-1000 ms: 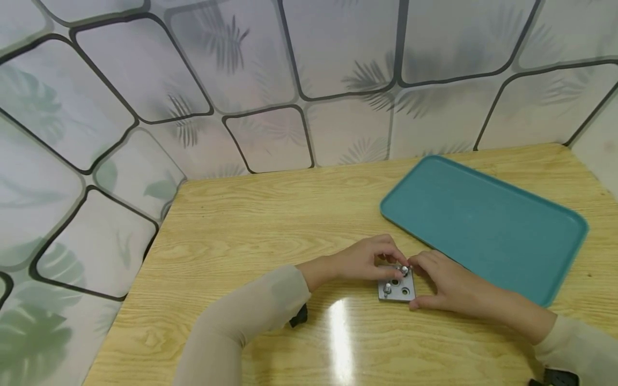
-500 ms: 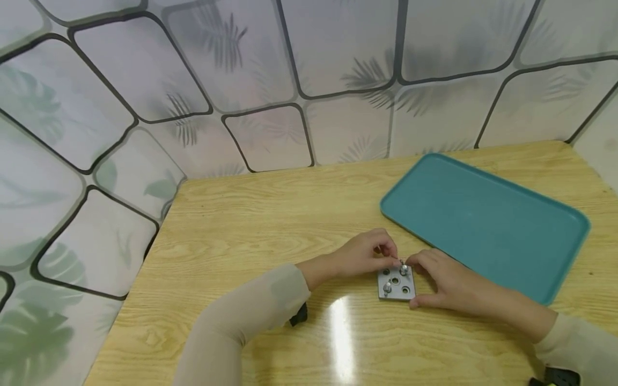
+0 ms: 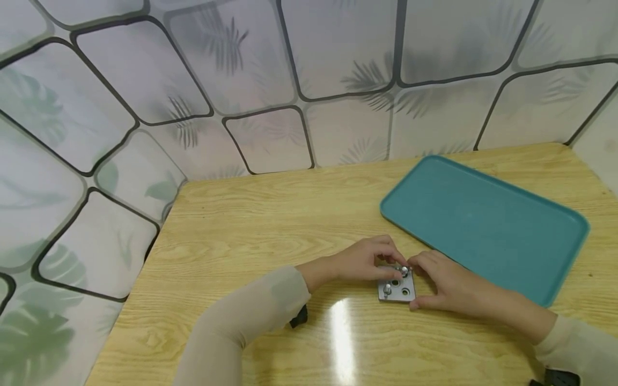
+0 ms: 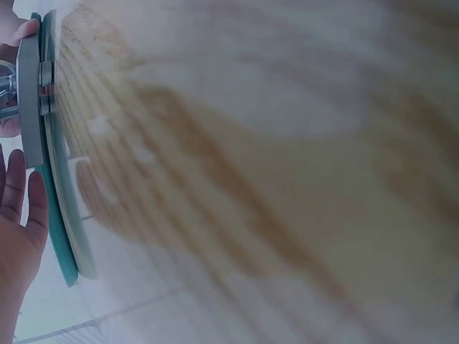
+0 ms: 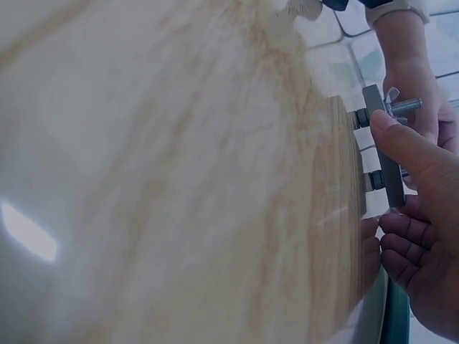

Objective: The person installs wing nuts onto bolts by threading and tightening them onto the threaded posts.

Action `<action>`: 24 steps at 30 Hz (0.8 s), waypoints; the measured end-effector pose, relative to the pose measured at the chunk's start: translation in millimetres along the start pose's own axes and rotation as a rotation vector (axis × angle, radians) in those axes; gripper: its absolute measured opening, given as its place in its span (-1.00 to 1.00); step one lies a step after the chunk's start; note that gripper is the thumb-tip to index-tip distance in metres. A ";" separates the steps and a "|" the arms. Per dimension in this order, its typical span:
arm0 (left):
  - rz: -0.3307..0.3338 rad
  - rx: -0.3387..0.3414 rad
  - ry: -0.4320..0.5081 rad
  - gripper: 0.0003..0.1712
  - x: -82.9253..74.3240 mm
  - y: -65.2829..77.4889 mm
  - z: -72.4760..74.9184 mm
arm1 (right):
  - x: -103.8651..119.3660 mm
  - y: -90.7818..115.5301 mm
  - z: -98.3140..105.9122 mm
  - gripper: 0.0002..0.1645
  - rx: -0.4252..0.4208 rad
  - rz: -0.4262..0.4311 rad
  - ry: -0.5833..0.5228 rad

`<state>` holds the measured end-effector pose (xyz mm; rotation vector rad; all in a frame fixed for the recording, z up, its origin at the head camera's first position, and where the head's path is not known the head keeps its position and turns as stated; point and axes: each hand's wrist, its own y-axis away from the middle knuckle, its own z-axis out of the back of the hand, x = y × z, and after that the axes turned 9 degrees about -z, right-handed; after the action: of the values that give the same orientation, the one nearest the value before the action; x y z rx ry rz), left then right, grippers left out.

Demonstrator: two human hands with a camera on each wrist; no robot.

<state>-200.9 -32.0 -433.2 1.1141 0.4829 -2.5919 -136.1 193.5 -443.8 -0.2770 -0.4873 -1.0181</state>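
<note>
A small square metal plate (image 3: 396,296) with several holes lies on the table, raised on bolt heads (image 5: 374,180) in the right wrist view. Two bolts stick up through it. A wing nut (image 5: 391,94) sits on the near-left bolt (image 5: 407,105). My left hand (image 3: 369,261) reaches over the plate, its thumb and forefinger pinching the wing nut (image 3: 404,270) on the far-right bolt; its other fingers (image 4: 14,188) hang beside the plate in the left wrist view. From the right, my right hand (image 3: 449,281) grips the plate's edge, thumb at the near corner, fingertips at the far corner.
A teal tray (image 3: 487,225) lies slanted behind my right hand, close to that forearm. The wooden table (image 3: 260,220) meets a patterned curtain (image 3: 347,128) at the back and left. Dark wrist straps (image 3: 299,316) show below the sleeves.
My left thumb and forefinger swung to the far side of the nut half a second ago, then came back toward me around it. My right hand and the plate stayed in place.
</note>
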 end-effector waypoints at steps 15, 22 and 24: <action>0.022 -0.088 -0.094 -0.87 1.2 -0.6 1.2 | -1.8 -0.9 -1.5 -0.17 -0.008 -0.005 -0.010; -0.019 -0.010 -0.017 -0.72 1.3 0.1 0.6 | -2.1 -1.0 -0.8 -0.17 0.007 -0.006 -0.009; -0.025 -0.009 -0.024 -0.73 1.9 0.3 0.5 | -1.9 -1.3 -0.7 -0.17 0.008 -0.008 -0.011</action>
<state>-202.4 -32.7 -434.2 1.0794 0.5061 -2.6189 -137.8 194.0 -445.4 -0.2741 -0.5029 -1.0229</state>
